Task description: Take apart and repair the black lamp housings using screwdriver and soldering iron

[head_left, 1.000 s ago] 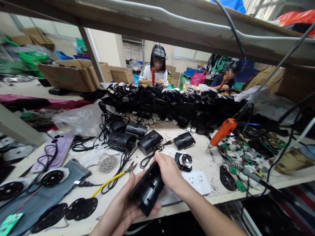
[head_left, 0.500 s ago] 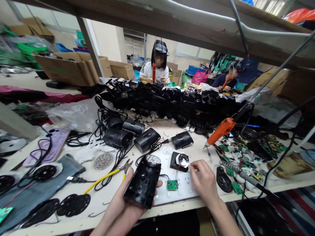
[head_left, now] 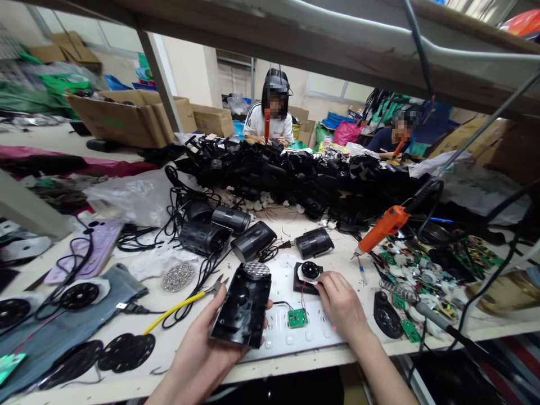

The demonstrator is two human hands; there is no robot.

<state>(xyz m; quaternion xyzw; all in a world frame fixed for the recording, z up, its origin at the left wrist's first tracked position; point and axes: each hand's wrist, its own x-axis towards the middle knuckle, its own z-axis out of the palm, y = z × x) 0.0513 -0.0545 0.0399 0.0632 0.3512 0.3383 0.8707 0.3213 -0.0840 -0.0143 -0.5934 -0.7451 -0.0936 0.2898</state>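
In my left hand (head_left: 211, 343) lies a black plastic housing shell (head_left: 242, 309), its hollow inside facing up, with a perforated silver grille (head_left: 256, 270) at its far end. My right hand (head_left: 342, 304) pinches the edge of a round black slotted disc (head_left: 311, 270) with white backing. This disc is over a small black block (head_left: 301, 286). A red wire runs from it down to a green circuit board (head_left: 297, 318), which rests on a white power strip (head_left: 310, 339).
Yellow-handled cutters (head_left: 177, 308) lie left of the shell. An orange electric screwdriver (head_left: 383, 229) hangs at right, beside a heap of circuit boards (head_left: 411, 261) and a soldering iron (head_left: 434, 316). Behind are several black housings (head_left: 253, 241) and a dark parts pile (head_left: 270, 177). Two people sit opposite.
The disc has turned over: a shiny metal face showed before, a black slotted one shows now. My left hand has tilted the shell slightly and stays about where it was.
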